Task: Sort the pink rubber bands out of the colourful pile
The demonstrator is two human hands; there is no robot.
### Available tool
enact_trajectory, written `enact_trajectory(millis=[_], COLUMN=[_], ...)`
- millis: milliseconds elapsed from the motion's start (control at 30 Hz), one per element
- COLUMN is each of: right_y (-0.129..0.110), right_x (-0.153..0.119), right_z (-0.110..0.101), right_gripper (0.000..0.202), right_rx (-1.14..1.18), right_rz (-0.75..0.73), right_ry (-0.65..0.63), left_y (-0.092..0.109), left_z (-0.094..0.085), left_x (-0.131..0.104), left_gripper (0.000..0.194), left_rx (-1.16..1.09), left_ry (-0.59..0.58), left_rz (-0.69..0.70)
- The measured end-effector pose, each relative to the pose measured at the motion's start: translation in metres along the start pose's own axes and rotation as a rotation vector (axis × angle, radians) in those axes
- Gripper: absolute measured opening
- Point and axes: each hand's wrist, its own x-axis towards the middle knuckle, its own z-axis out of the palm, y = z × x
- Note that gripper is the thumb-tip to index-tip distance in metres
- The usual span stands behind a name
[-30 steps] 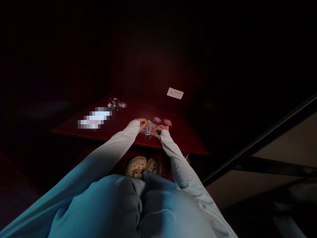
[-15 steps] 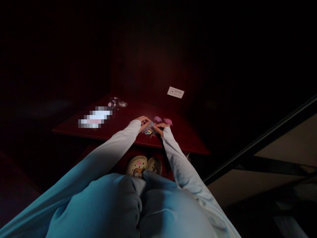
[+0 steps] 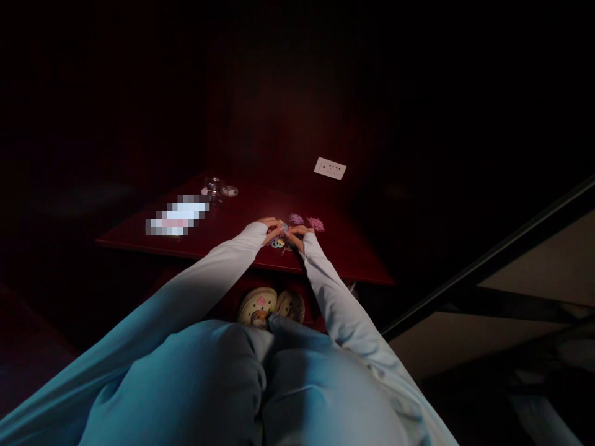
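Over the near part of the dark red table point(image 3: 251, 201), my left hand point(image 3: 271, 228) and my right hand point(image 3: 298, 234) meet almost fingertip to fingertip. Both have their fingers closed in a pinch on small pale ring-like pieces point(image 3: 284, 228), too small to make out fully. Under and between the hands lies a mixed pile of small coloured rings point(image 3: 277, 243), with blue and yellow ones showing; my fingers hide part of it. Just beyond my right hand are a heap of small purple pieces point(image 3: 296, 218) and a heap of small pink pieces point(image 3: 315, 224).
At the table's back left stand clear containers point(image 3: 214, 188) beside a round clear lid point(image 3: 230, 191). A bright blurred-out rectangle point(image 3: 179, 217) lies at the left. A white socket plate point(image 3: 330, 168) is on the back wall. Below the front edge are my clogs point(image 3: 259, 303).
My hands have drawn slightly closer together, and the right hand's fingers have shifted over the pile. A yellow piece now shows by my left fingertips. The whole view has shifted slightly.
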Motion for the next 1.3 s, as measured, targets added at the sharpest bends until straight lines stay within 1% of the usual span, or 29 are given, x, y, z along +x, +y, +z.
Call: enact_trajectory(millis=[133,267,333,467,533,633,733,833,967,1067,1167,1300], right_y=[-0.003,-0.003,-0.003,-0.003,-0.004,-0.006,-0.007,-0.006,-0.002,0.0,0.0,0.0], right_x=[-0.002,-0.002,-0.002,-0.003,-0.004,-0.007,-0.01,-0.01,-0.007,-0.005,-0.005,-0.003], right_z=[0.0,0.0,-0.003,-0.006,-0.004,-0.001,0.001,0.001,0.001,0.002,0.003,0.004], right_gripper=[0.029,0.032,0.036,0.043,0.04,0.033,0.031,0.034,0.036,0.036,0.036,0.035], right_rx=[-0.007,-0.016,-0.03,-0.05,-0.069,-0.105,-0.13,-0.127,-0.097,-0.068,-0.059,-0.057], right_rz=[0.01,0.029,0.047,0.048,0.046,0.006,-0.036,-0.052,-0.056,-0.055,-0.041,-0.038], right_ry=[-0.012,0.009,0.026,0.041,0.033,-0.018,-0.052,-0.043,-0.012,-0.003,0.004,0.033], left_y=[0.001,0.0,-0.001,-0.004,-0.006,-0.006,-0.004,0.0,0.007,0.009,0.007,0.0], left_z=[-0.002,-0.003,-0.001,0.003,0.003,0.0,-0.001,-0.001,-0.002,-0.003,-0.002,0.006], left_x=[-0.001,-0.001,0.0,0.003,0.004,0.005,0.005,0.004,0.0,-0.002,-0.002,0.002], left_gripper=[0.029,0.026,0.025,0.024,0.025,0.026,0.026,0.027,0.028,0.03,0.029,0.03], left_rx=[0.052,0.053,0.031,-0.036,-0.075,-0.113,-0.107,-0.109,-0.124,-0.13,-0.13,-0.129], left_ry=[0.0,0.013,0.039,0.113,0.111,0.092,0.108,0.1,0.132,0.117,0.115,0.151], left_rz=[0.024,0.011,-0.01,-0.1,-0.114,-0.093,-0.104,-0.098,-0.095,-0.099,-0.102,-0.139])
